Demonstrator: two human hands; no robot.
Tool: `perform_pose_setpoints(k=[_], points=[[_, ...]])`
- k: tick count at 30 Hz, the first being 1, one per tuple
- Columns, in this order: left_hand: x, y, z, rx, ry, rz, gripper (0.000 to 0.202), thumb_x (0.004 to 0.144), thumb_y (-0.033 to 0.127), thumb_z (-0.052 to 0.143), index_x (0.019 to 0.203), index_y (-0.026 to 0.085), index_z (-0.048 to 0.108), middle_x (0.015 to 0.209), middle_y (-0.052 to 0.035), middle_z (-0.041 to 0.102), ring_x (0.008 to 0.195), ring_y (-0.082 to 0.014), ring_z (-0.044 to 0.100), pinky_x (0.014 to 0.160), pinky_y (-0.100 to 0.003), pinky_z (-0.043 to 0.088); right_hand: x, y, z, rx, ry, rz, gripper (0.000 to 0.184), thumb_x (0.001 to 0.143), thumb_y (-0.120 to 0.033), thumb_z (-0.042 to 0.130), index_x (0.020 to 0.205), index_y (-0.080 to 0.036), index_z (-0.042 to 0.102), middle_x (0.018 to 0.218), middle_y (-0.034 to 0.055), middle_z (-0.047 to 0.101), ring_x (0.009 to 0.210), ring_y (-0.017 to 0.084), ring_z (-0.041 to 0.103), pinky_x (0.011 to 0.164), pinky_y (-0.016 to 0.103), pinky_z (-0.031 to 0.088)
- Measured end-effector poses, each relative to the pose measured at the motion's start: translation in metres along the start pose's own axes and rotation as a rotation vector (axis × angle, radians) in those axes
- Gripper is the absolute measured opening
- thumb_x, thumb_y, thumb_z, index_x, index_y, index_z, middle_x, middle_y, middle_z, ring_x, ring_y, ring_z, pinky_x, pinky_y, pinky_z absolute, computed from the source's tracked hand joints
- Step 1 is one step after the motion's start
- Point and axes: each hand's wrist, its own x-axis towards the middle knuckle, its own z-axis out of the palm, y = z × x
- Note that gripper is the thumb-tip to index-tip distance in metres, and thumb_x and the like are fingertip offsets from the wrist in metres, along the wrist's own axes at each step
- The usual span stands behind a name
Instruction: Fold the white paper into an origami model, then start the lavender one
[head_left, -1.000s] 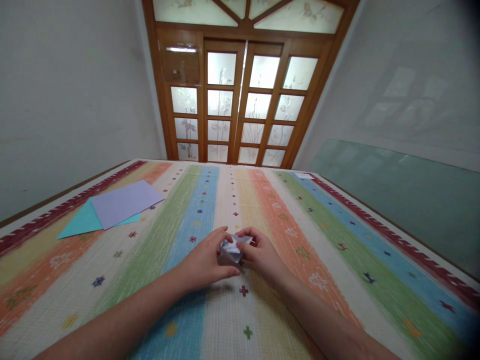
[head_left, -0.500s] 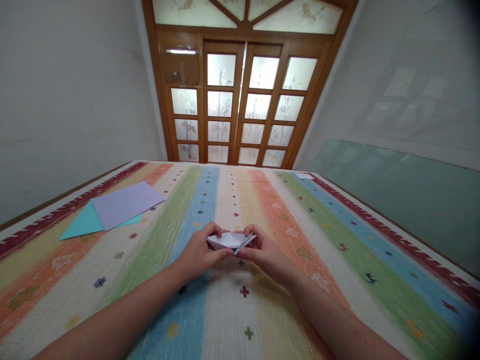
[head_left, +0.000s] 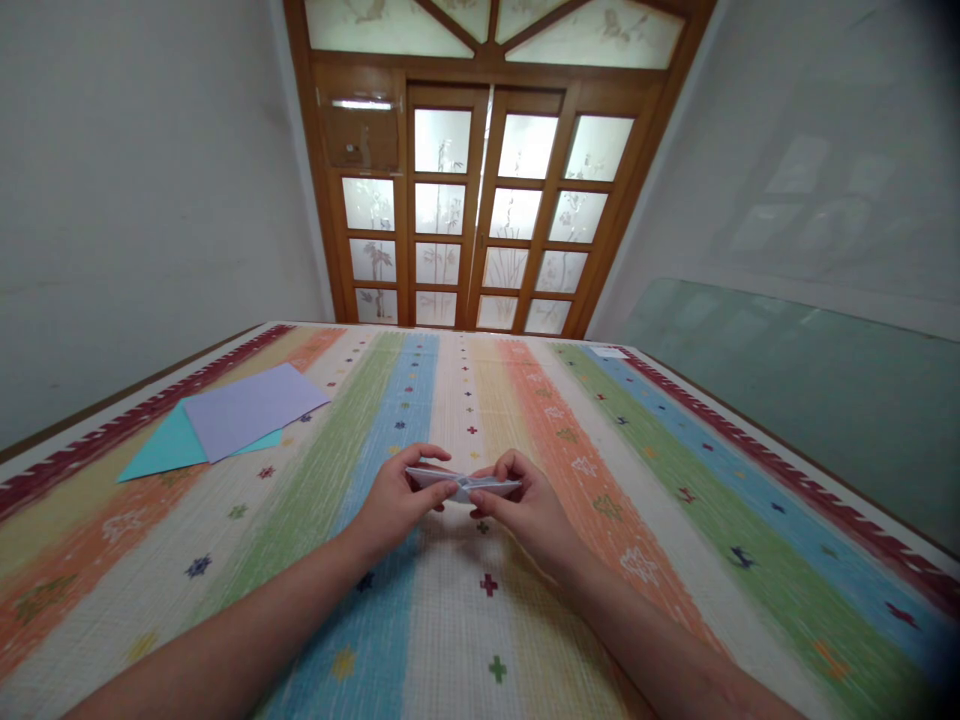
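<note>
A small folded paper [head_left: 487, 485], pale lavender-white, is held just above the striped tablecloth near the middle of the view. My left hand [head_left: 405, 495] pinches its left end, thumb on the near face and fingers behind. On the other end my right hand [head_left: 521, 500] closes in the same way, its thumb close to the left one at the paper's centre. The paper is seen nearly edge-on as a thin, narrow strip with folds meeting in the middle. Fingers hide part of its back.
On the left of the tablecloth [head_left: 315, 510] lie a lavender sheet [head_left: 255, 408] and, partly beneath it, a turquoise sheet [head_left: 161, 445]. A small white slip [head_left: 609, 352] is at the far right. A wooden door [head_left: 480, 200] stands beyond the table, with walls on both sides.
The folded paper has turned from an opened, boat-like shape to a flatter, narrow one. Both thumbs have moved up onto its near face. The sheets at left have not moved.
</note>
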Motion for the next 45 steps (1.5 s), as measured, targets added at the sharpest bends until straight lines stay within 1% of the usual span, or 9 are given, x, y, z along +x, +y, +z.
perform_pose_setpoints(k=[3, 8, 12, 19, 22, 28, 35, 41, 45], points=[[0.0, 0.0, 0.002, -0.061, 0.006, -0.029, 0.045, 0.074, 0.037, 0.076, 0.109, 0.017, 0.056, 0.082, -0.0048, 0.07, 0.07, -0.0179, 0.064, 0.062, -0.03, 0.054, -0.001, -0.001, 0.002, -0.032, 0.052, -0.019, 0.043, 0.072, -0.037, 0.08, 0.08, -0.022, 0.041, 0.089, 0.0017, 0.068, 0.07, 0.016, 0.064, 0.06, 0.031, 0.055], [0.0, -0.004, 0.005, -0.235, -0.041, -0.075, 0.061, 0.068, 0.034, 0.081, 0.118, 0.018, 0.05, 0.088, -0.0034, 0.066, 0.078, -0.0184, 0.063, 0.064, -0.03, 0.055, -0.002, -0.002, 0.003, -0.056, 0.074, -0.071, 0.037, 0.073, -0.036, 0.079, 0.087, -0.023, 0.047, 0.094, 0.0013, 0.067, 0.072, 0.016, 0.064, 0.062, 0.032, 0.057], [-0.001, -0.004, 0.008, -0.196, -0.079, -0.097, 0.048, 0.067, 0.031, 0.081, 0.106, 0.016, 0.058, 0.087, -0.0042, 0.068, 0.076, -0.0175, 0.064, 0.066, -0.029, 0.054, -0.003, 0.0, 0.005, -0.077, 0.034, -0.086, 0.032, 0.076, -0.035, 0.077, 0.097, -0.024, 0.056, 0.093, 0.0015, 0.065, 0.075, 0.017, 0.064, 0.063, 0.032, 0.058], [0.002, -0.006, 0.004, -0.101, -0.029, -0.07, 0.033, 0.07, 0.03, 0.079, 0.095, 0.015, 0.064, 0.077, -0.0028, 0.068, 0.067, -0.0158, 0.063, 0.063, -0.028, 0.054, -0.004, 0.003, 0.002, -0.306, 0.056, -0.121, 0.032, 0.078, -0.035, 0.074, 0.107, -0.024, 0.063, 0.097, 0.003, 0.063, 0.072, 0.015, 0.061, 0.058, 0.027, 0.053], [0.002, -0.009, 0.004, -0.072, -0.047, -0.045, 0.03, 0.072, 0.031, 0.078, 0.094, 0.015, 0.066, 0.075, -0.0027, 0.068, 0.065, -0.0153, 0.062, 0.062, -0.028, 0.054, -0.003, 0.003, 0.001, -0.419, 0.073, -0.201, 0.023, 0.08, -0.035, 0.073, 0.099, -0.024, 0.066, 0.1, 0.0039, 0.062, 0.081, 0.017, 0.061, 0.059, 0.026, 0.052], [0.003, -0.008, 0.002, -0.135, -0.05, -0.031, 0.033, 0.073, 0.035, 0.077, 0.098, 0.014, 0.07, 0.088, -0.007, 0.071, 0.079, -0.0196, 0.065, 0.063, -0.029, 0.056, -0.002, -0.001, -0.003, -0.42, 0.062, -0.248, 0.015, 0.086, -0.035, 0.067, 0.09, -0.021, 0.065, 0.102, 0.0059, 0.06, 0.085, 0.017, 0.061, 0.056, 0.024, 0.053], [0.004, -0.01, -0.002, -0.211, -0.014, -0.073, 0.036, 0.076, 0.042, 0.075, 0.096, 0.011, 0.073, 0.088, -0.0094, 0.072, 0.082, -0.021, 0.066, 0.069, -0.033, 0.058, 0.002, -0.001, -0.009, -0.396, 0.021, -0.282, 0.016, 0.088, -0.035, 0.064, 0.085, -0.02, 0.067, 0.098, 0.0069, 0.059, 0.077, 0.016, 0.06, 0.051, 0.024, 0.053], [0.004, -0.008, -0.001, -0.249, -0.044, -0.094, 0.034, 0.078, 0.041, 0.075, 0.094, 0.011, 0.074, 0.089, -0.0103, 0.073, 0.081, -0.0205, 0.067, 0.068, -0.031, 0.057, 0.0, -0.004, -0.008, -0.58, -0.021, -0.344, 0.016, 0.087, -0.029, 0.064, 0.075, -0.019, 0.067, 0.09, 0.0054, 0.063, 0.079, 0.016, 0.06, 0.057, 0.024, 0.048], [0.004, -0.009, -0.001, -0.311, -0.032, -0.118, 0.033, 0.079, 0.04, 0.074, 0.095, 0.011, 0.073, 0.088, -0.0093, 0.072, 0.079, -0.019, 0.067, 0.067, -0.029, 0.057, 0.0, -0.002, -0.006, -0.537, -0.016, -0.302, 0.021, 0.089, -0.03, 0.061, 0.073, -0.018, 0.065, 0.09, 0.0056, 0.063, 0.077, 0.016, 0.06, 0.055, 0.023, 0.048]])
